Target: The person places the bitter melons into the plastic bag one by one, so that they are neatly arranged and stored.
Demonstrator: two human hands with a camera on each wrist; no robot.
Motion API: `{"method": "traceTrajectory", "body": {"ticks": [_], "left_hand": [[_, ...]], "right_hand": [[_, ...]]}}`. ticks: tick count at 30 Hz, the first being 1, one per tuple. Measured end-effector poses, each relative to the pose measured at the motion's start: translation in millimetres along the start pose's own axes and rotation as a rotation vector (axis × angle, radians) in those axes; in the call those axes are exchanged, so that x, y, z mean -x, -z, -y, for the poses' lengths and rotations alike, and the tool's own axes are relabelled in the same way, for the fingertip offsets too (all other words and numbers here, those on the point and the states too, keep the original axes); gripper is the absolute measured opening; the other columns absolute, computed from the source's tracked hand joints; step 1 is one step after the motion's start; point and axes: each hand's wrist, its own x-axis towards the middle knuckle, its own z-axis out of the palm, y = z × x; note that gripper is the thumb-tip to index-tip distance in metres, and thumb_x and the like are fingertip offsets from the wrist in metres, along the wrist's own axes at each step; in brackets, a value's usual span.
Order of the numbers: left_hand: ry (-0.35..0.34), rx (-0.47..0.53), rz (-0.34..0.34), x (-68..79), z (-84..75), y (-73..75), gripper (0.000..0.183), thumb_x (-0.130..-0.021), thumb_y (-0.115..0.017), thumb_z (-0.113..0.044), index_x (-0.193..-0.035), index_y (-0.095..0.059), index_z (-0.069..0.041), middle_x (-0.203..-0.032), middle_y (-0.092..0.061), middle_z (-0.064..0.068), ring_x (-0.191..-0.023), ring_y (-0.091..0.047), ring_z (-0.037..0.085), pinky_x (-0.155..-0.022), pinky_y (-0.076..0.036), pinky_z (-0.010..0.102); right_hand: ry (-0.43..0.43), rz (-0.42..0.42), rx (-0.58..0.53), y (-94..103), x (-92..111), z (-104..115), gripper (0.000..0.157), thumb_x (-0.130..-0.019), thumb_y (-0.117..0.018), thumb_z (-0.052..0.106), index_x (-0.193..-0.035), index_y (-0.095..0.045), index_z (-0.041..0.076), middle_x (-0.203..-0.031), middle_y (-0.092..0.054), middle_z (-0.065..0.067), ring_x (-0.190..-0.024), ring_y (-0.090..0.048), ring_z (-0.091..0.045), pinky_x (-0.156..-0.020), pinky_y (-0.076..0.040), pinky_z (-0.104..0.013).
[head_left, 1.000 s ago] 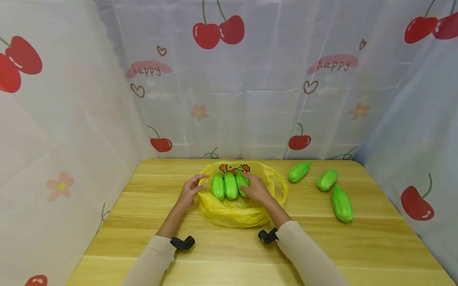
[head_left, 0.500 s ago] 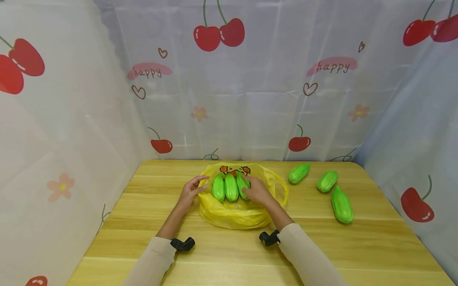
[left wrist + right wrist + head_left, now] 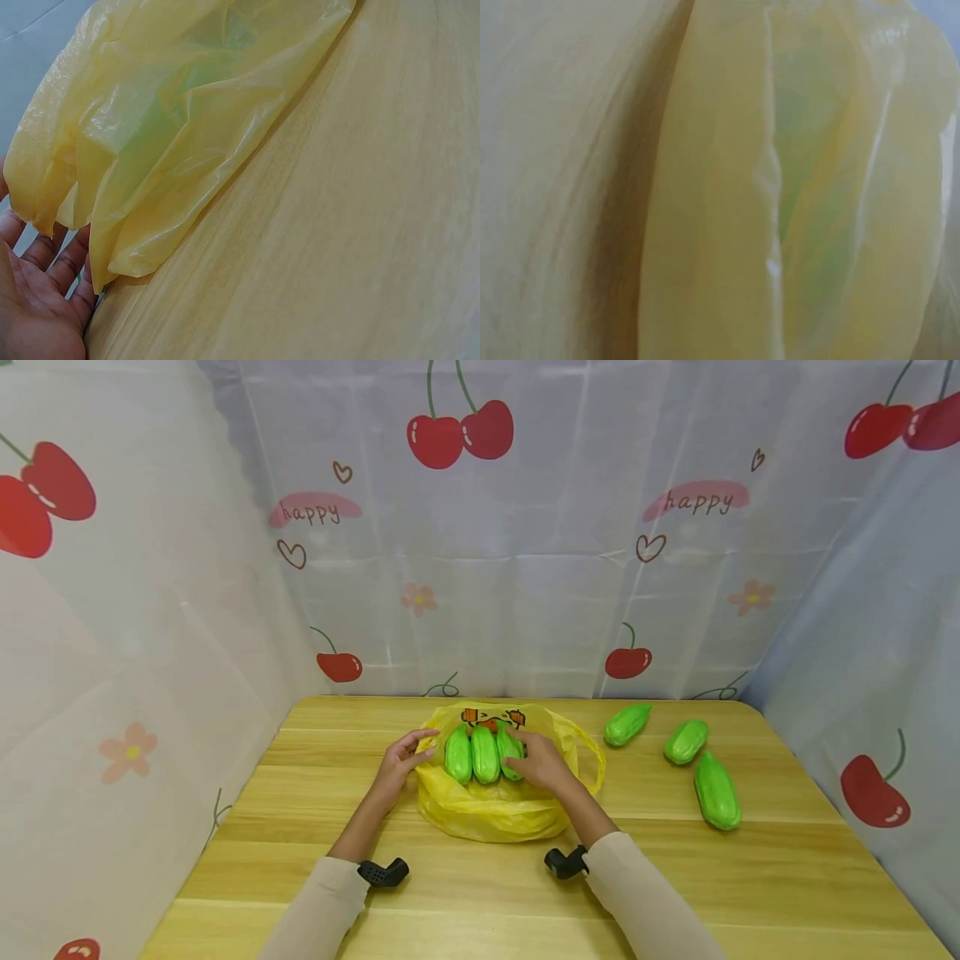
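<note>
A yellow plastic bag (image 3: pixel 487 818) lies with its mouth spread, a printed face on its inner back. Inside, a left green gourd-shaped item (image 3: pixel 457 756), a middle one (image 3: pixel 485 756) and a right one (image 3: pixel 510 747) lie side by side, shiny and ribbed. My right hand (image 3: pixel 543 764) holds the right item, thumb and forefinger on it; its other fingers are hidden. At the bag's left rim, my left hand (image 3: pixel 393 764) touches the plastic with loosely extended fingers. In the left wrist view, the palm (image 3: pixel 37 315) faces up beside the bag's folds. The right wrist view shows only yellow plastic (image 3: pixel 705 225) and tabletop.
Right of the bag, three more green items lie on the wooden table (image 3: pixel 300 893): one at the back (image 3: pixel 627 725), another (image 3: pixel 686 741) and a third nearer one (image 3: pixel 717 791). A bag handle loop (image 3: pixel 600 760) sticks out right. Cherry-print curtains (image 3: pixel 480 568) surround the table.
My right hand has shifted slightly right, its thumb and forefinger spreading, so more of the right green item shows. The left hand keeps its place at the rim.
</note>
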Motion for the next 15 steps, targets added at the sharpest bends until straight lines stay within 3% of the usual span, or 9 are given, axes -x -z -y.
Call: {"method": "traceTrajectory", "body": {"ticks": [2, 4, 7, 8, 10, 15], "left_hand": [[0.001, -0.001, -0.001, 0.0, 0.0, -0.2, 0.039, -0.100, -0.063, -0.009, -0.137, -0.058, 0.005, -0.145, -0.050, 0.024, -0.146, -0.035, 0.030, -0.123, -0.016, 0.044], [0.000, 0.000, -0.002, 0.0, -0.1, -0.4, 0.039, -0.100, -0.063, -0.010, -0.137, -0.058, 0.005, -0.146, -0.050, 0.024, -0.146, -0.035, 0.030, -0.123, -0.016, 0.044], [-0.001, 0.002, -0.004, 0.3, -0.5, -0.8, 0.040, -0.100, -0.064, -0.011, -0.137, -0.058, 0.005, -0.146, -0.050, 0.023, -0.146, -0.035, 0.030, -0.123, -0.017, 0.044], [-0.001, 0.002, -0.003, 0.3, -0.3, -0.9, 0.041, -0.100, -0.064, -0.011, -0.137, -0.057, 0.006, -0.146, -0.049, 0.024, -0.146, -0.035, 0.030, -0.123, -0.017, 0.045], [0.002, 0.007, -0.003, 0.6, -0.2, -0.7, 0.042, -0.100, -0.064, -0.012, -0.138, -0.057, 0.006, -0.147, -0.049, 0.023, -0.147, -0.034, 0.030, -0.123, -0.017, 0.045], [0.013, 0.004, -0.003, 0.7, 0.0, 0.5, 0.043, -0.100, -0.064, -0.013, -0.138, -0.056, 0.006, -0.149, -0.048, 0.022, -0.148, -0.032, 0.029, -0.123, -0.016, 0.046]], "right_hand": [[0.003, -0.008, 0.015, 0.7, 0.0, -0.2, 0.061, -0.096, -0.071, 0.014, -0.150, -0.047, 0.001, -0.146, -0.052, -0.025, -0.046, -0.032, -0.011, -0.051, -0.039, -0.029], [0.003, -0.011, 0.032, 1.5, 0.3, 0.1, 0.060, -0.096, -0.071, 0.015, -0.149, -0.048, 0.001, -0.149, -0.050, -0.023, -0.057, -0.047, -0.015, -0.060, -0.044, -0.032], [0.002, -0.020, 0.058, 2.8, 2.3, 1.2, 0.058, -0.097, -0.071, 0.016, -0.148, -0.050, 0.000, -0.148, -0.051, -0.021, -0.097, -0.065, -0.026, -0.078, -0.051, -0.041], [0.002, -0.024, 0.070, 3.3, 3.2, 1.9, 0.057, -0.097, -0.070, 0.017, -0.147, -0.051, 0.000, -0.148, -0.052, -0.021, -0.112, -0.063, -0.030, -0.085, -0.051, -0.043], [-0.003, -0.029, 0.070, 4.8, 6.4, 5.2, 0.056, -0.097, -0.070, 0.018, -0.147, -0.052, 0.000, -0.147, -0.053, -0.020, -0.125, -0.057, -0.037, -0.093, -0.051, -0.050], [0.002, -0.067, 0.061, 11.0, 16.5, 16.9, 0.051, -0.097, -0.071, 0.019, -0.142, -0.058, 0.001, -0.144, -0.056, -0.021, -0.126, -0.056, -0.043, -0.096, -0.050, -0.055]]}}
